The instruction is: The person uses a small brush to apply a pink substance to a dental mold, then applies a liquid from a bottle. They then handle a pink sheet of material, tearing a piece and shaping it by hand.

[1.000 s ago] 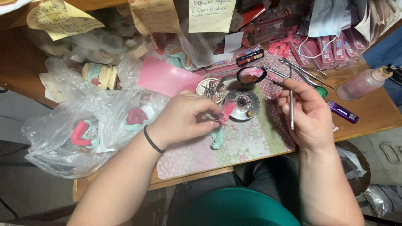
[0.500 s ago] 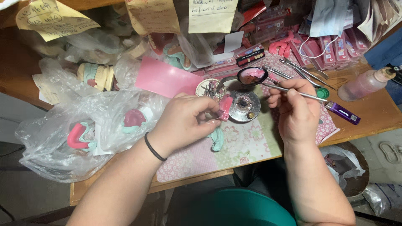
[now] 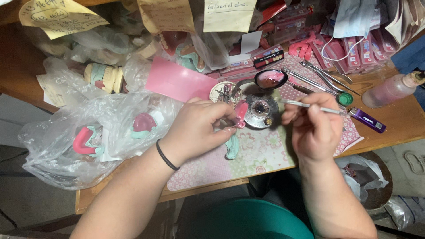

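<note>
We see the left hand (image 3: 197, 129) curled over the patterned pastel mat (image 3: 261, 155), its fingers closed together around a pink wax denture piece (image 3: 241, 112) that sticks out past the fingertips toward the round metal burner dish (image 3: 262, 110). The pink piece lies just beside that dish, held slightly above the mat, and a pale green dental cast (image 3: 231, 147) shows below the same fingers.

The right hand (image 3: 315, 129) is near the dish on its other side, thumb and fingers pinched shut on a thin metal wax instrument (image 3: 310, 106), which runs roughly level above the knuckles, its tip pointing left toward the dish. A purple lighter (image 3: 367, 120) lies just right of this hand, and a clear plastic bag (image 3: 84, 141) holding pink and green casts lies well left.
</note>
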